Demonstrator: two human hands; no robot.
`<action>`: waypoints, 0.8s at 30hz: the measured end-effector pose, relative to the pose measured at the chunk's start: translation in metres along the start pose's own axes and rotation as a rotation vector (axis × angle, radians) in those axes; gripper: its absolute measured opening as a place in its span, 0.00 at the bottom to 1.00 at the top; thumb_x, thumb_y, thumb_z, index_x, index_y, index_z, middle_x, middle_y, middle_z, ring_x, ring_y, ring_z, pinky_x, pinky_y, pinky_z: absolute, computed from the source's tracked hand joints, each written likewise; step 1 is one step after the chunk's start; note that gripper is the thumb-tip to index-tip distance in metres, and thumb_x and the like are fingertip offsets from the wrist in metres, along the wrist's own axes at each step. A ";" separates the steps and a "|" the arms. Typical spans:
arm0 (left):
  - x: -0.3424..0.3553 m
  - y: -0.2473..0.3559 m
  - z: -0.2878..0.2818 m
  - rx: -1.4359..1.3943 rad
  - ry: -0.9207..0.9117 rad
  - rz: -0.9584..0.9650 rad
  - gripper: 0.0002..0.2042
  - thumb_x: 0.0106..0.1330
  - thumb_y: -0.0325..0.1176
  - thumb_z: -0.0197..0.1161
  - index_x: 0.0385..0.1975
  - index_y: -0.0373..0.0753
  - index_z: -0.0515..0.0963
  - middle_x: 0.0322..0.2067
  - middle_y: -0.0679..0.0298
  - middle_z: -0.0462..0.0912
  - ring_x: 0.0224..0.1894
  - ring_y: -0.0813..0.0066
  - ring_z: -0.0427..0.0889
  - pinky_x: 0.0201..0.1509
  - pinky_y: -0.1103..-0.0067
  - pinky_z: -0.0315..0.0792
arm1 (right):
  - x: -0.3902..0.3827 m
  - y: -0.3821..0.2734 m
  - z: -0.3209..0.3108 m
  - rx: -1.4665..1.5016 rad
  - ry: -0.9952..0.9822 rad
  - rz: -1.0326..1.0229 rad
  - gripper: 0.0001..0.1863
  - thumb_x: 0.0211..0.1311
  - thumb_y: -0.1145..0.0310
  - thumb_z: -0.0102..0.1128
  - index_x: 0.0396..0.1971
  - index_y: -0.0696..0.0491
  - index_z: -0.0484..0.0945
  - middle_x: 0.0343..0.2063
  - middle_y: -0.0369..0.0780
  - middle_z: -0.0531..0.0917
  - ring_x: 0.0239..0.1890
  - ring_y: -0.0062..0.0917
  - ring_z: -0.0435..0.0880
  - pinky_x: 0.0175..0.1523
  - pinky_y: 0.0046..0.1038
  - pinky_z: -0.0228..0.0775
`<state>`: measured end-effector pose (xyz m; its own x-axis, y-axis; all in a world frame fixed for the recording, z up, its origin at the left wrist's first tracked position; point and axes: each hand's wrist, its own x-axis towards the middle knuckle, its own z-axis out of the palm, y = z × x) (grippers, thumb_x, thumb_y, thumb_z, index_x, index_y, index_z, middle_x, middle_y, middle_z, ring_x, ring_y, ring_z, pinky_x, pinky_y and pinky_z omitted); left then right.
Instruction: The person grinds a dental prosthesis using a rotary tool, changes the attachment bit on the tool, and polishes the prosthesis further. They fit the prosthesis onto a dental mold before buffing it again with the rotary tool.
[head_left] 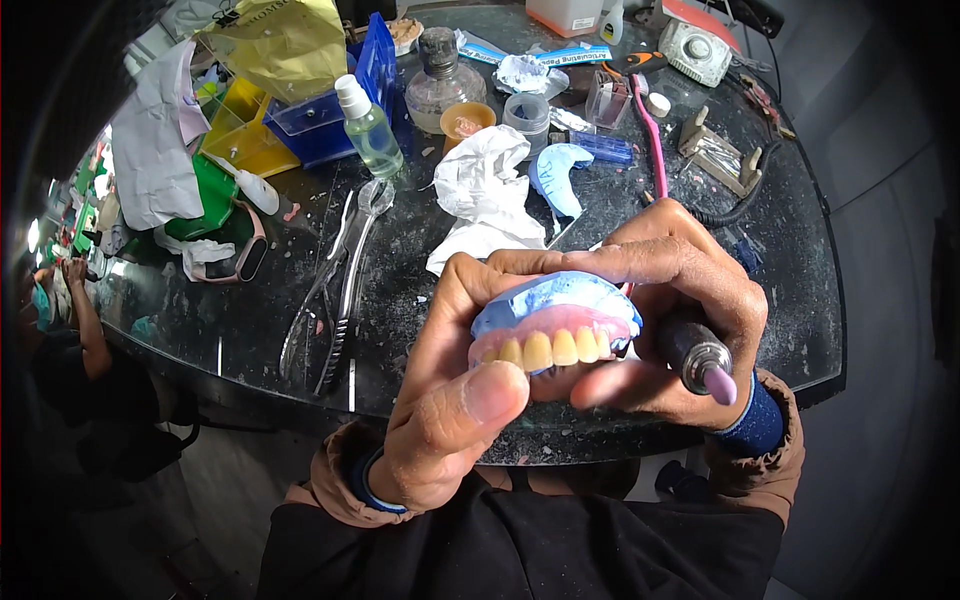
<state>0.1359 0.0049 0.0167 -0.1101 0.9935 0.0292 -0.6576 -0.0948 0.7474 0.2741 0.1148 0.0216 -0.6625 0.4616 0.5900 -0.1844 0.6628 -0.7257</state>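
My left hand [455, 385] grips a denture [545, 345] with yellowish front teeth and pink gum, seated on a blue cast [550, 300]. The left thumb presses by the teeth, and the fingers wrap round the back. My right hand [690, 290] is closed round a dark rotary handpiece [688, 345] tipped with a pink grinding stone [719, 385]. The stone points toward me, apart from the denture. Fingers of the right hand also reach to the cast's far side and the denture's right end. The denture's underside is mostly hidden.
Beyond my hands lie crumpled white paper [480, 190], a blue curved piece [560, 180] and metal pliers-like tools [345, 270]. Bottles, including a green-tinted one [370, 130], bins [300, 130], and a pink toothbrush [650, 140] stand or lie farther off. Another person's arm [90, 320] shows at far left.
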 end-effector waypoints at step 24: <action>-0.001 -0.006 -0.013 0.175 -0.046 0.139 0.35 0.58 0.50 0.61 0.53 0.26 0.59 0.47 0.50 0.72 0.50 0.63 0.75 0.57 0.68 0.69 | -0.003 0.003 -0.005 -0.059 -0.002 -0.006 0.30 0.30 0.59 0.81 0.33 0.62 0.79 0.28 0.41 0.78 0.31 0.22 0.77 0.35 0.22 0.67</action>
<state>0.1301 0.0040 0.0039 -0.1536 0.9739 0.1673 -0.4988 -0.2225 0.8377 0.2792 0.1179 0.0190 -0.6630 0.4566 0.5932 -0.1452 0.6989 -0.7003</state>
